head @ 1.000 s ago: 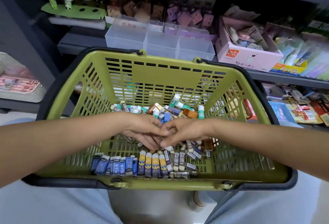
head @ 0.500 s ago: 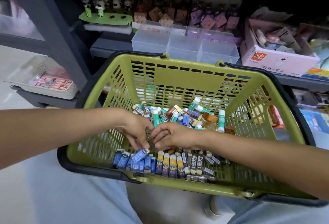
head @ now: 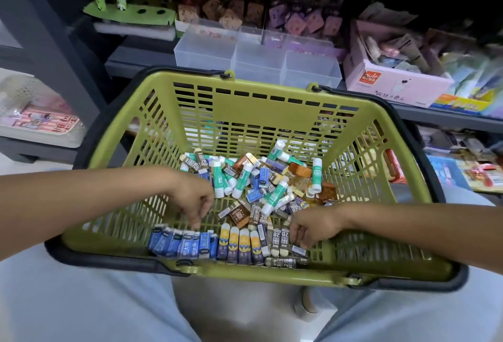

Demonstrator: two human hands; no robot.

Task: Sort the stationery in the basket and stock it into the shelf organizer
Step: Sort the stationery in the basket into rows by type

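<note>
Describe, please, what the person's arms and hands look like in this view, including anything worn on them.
Both forearms are bare up to the frame edges, with no sleeve showing. The left hand and the right hand are bare too: no gloves, and no watch, bracelet or ring can be made out. Below the basket, the person's lap shows light blue-grey clothing.

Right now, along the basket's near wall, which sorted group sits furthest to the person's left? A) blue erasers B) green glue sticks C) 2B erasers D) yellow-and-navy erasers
A: the blue erasers line the left end of the near row in the basket, with the yellow-and-navy erasers next and the 2B erasers beyond them to the right; the green glue sticks lie in the loose pile further back.
</note>
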